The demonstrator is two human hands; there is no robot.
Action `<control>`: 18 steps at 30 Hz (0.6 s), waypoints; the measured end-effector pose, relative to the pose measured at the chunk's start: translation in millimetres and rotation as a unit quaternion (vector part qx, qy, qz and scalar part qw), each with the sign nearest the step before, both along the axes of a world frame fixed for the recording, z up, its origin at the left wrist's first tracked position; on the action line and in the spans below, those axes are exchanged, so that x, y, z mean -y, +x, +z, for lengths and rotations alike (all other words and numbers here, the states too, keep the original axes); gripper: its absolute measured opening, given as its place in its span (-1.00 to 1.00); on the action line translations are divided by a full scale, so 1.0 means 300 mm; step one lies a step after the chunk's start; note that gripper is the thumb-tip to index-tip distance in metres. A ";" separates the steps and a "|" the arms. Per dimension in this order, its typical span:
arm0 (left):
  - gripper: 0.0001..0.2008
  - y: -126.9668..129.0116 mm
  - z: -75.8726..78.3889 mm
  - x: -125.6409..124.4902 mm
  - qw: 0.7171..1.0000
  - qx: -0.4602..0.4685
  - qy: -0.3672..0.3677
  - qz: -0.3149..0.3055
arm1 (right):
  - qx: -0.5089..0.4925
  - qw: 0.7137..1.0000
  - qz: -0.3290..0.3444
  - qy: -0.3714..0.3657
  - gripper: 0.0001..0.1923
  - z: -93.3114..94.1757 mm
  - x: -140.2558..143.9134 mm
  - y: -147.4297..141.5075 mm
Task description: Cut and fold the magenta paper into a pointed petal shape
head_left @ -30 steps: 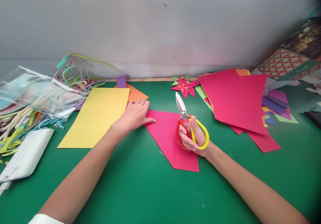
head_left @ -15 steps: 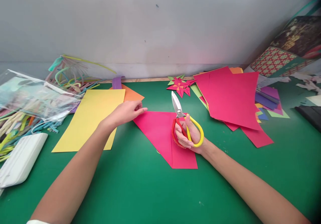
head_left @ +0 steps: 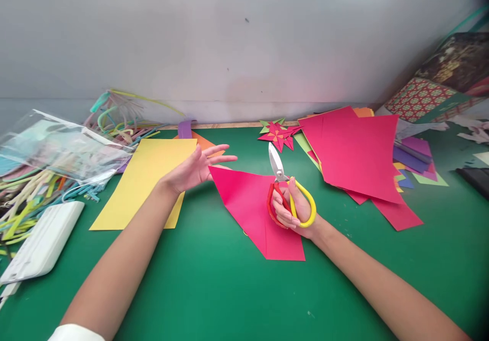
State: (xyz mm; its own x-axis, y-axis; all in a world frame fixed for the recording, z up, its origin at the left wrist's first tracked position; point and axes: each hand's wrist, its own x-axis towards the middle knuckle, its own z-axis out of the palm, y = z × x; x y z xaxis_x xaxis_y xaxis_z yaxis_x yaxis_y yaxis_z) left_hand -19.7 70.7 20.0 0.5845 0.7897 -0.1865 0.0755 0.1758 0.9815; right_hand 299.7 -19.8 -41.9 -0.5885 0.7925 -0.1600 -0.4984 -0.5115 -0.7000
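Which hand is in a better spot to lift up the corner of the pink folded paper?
Probably the left hand. It is open, holds nothing, and hovers right beside the raised left corner of the pink folded paper. The right hand is busy gripping the scissors over the paper's middle.

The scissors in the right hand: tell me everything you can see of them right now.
The scissors have short, pale metal blades and two loop handles, one yellow and one red, that look like plastic. The blades are closed and point away from the person, tilted slightly left. The right hand grips them with fingers through the loops. They sit over the folded pink paper on the green table, and the hand seems to rest on the sheet. Whether the blades touch the paper cannot be told.
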 end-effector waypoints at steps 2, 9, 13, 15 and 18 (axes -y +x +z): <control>0.06 0.007 -0.006 0.008 0.999 0.014 0.002 -0.032 | -0.002 1.000 -0.002 -0.001 -0.29 0.000 0.001 0.001; -0.05 -0.030 0.005 0.023 0.984 -0.073 -0.009 -0.162 | 0.008 1.000 -0.030 0.000 -0.32 0.018 0.001 -0.002; -0.41 -0.023 -0.007 0.028 0.981 -0.147 0.030 -0.123 | 0.005 0.999 -0.043 0.003 -0.32 0.012 0.000 0.000; -0.47 -0.013 -0.014 0.035 0.977 -0.170 0.040 -0.127 | -0.003 0.999 -0.053 0.002 -0.32 0.010 0.000 0.003; -0.52 0.003 -0.017 0.046 0.968 -0.218 0.042 -0.116 | -0.018 0.997 -0.074 0.000 -0.32 0.015 -0.003 0.008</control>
State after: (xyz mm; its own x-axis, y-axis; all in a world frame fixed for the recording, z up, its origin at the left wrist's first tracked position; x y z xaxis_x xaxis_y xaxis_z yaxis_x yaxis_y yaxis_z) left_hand -18.9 56.9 14.7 0.6281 0.6698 -0.3960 0.5134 0.0257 0.8578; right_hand 302.2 -18.8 -37.4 -0.4713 0.8707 -0.1407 -0.5934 -0.4310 -0.6798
